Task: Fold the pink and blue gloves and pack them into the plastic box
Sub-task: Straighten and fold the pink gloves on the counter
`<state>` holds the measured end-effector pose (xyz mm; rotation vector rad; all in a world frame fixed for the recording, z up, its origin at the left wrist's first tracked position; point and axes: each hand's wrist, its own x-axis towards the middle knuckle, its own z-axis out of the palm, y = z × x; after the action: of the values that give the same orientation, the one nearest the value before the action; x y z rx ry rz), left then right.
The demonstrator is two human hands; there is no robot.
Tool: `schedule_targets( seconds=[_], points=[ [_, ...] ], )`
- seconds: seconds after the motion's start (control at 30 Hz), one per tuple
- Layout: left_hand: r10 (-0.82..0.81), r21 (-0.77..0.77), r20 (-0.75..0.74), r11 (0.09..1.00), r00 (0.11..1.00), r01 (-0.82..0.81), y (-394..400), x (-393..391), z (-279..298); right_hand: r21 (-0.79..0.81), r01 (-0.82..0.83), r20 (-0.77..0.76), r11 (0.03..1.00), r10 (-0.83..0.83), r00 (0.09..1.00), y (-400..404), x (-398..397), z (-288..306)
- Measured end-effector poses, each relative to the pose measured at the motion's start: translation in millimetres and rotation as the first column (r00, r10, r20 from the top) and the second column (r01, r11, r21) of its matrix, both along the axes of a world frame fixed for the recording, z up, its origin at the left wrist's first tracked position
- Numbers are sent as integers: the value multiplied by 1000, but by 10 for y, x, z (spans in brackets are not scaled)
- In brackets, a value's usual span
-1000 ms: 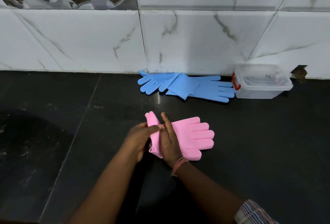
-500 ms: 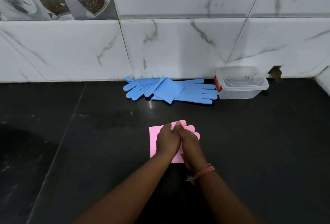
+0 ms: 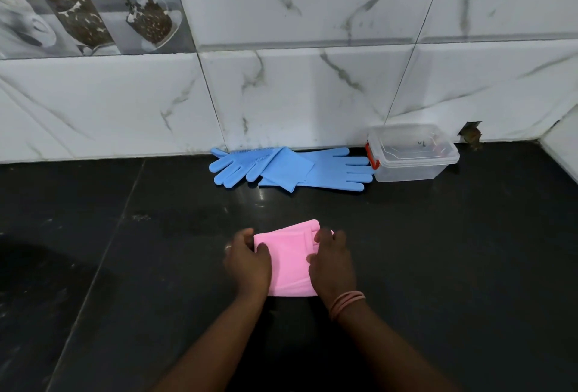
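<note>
Left hand: my left hand (image 3: 248, 261) sits on the left edge of the folded pink gloves (image 3: 289, 261), fingers curled over that edge with the thumb on top, gripping it.
Right hand: my right hand (image 3: 333, 261) covers the right edge, fingers bent down onto the fold; I read it as holding the bundle too.
Pink bundle: a compact flat packet between both hands on the black counter (image 3: 438, 251).
Key relation: the plastic box (image 3: 413, 154) lies ahead and to the right, against the tiled wall (image 3: 312, 94), so my right hand is the nearer one for the carry.
Box: lid off or clear, I cannot tell which.
Blue gloves (image 3: 291, 168): unfolded, long axis running left-right along the wall, fingertips touching or almost touching the box.
</note>
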<state>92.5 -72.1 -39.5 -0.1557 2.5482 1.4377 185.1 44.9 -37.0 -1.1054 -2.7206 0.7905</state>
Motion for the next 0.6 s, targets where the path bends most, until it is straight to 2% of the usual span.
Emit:
schedule_targets(
  seconds=[0.07, 0.17, 0.23, 0.3, 0.33, 0.37, 0.4, 0.43, 0.47, 0.5, 0.53, 0.57, 0.6],
  points=[
    [-2, -48, 133, 999, 991, 8, -31, -97, -5, 6, -18, 28, 1000, 18, 999, 32, -14, 8],
    [3, 162, 386, 984, 922, -71, -10, -192, 37, 44, -127, 104, 991, 122, 987, 46, -37, 54],
    [-41, 275, 522, 953, 852, -123, -13, -227, 128, 103, -143, 132, 984, 129, 983, 8, -68, 75],
    [-137, 333, 543, 941, 829, -63, -6, -219, 210, 113, -124, 217, 986, 97, 971, -38, -50, 131],
    [-191, 355, 501, 935, 844, 1, 23, -187, 264, 61, -89, 238, 994, 72, 969, -53, -35, 168],
    [-250, 354, 424, 930, 870, 95, 58, -127, 332, -57, -38, 199, 998, 48, 979, -49, -52, 207],
    [-318, 321, 320, 923, 892, 213, 91, -50, 410, -243, 11, 115, 970, 17, 993, 5, 7, 297],
    [-395, 271, 204, 902, 896, 336, 126, 32, 504, -473, 91, 16, 876, -95, 995, 3, -55, 374],
    [-475, 218, 88, 867, 875, 448, 164, 113, 597, -703, 169, -80, 691, -313, 947, 0, -75, 499],
    [-550, 183, -16, 820, 835, 543, 200, 205, 688, -799, 197, -193, 568, -553, 811, 3, -105, 609],
    [-613, 118, -116, 772, 781, 624, 242, 280, 763, -850, 181, -305, 494, -743, 595, 69, -128, 688],
    [-669, -18, -229, 730, 707, 684, 287, 344, 841, -860, 66, -422, 505, -779, 464, 191, -97, 694],
    [-716, -193, -346, 687, 606, 701, 333, 396, 903, -909, -52, -386, 414, -785, 484, 289, -38, 721]
  ],
)
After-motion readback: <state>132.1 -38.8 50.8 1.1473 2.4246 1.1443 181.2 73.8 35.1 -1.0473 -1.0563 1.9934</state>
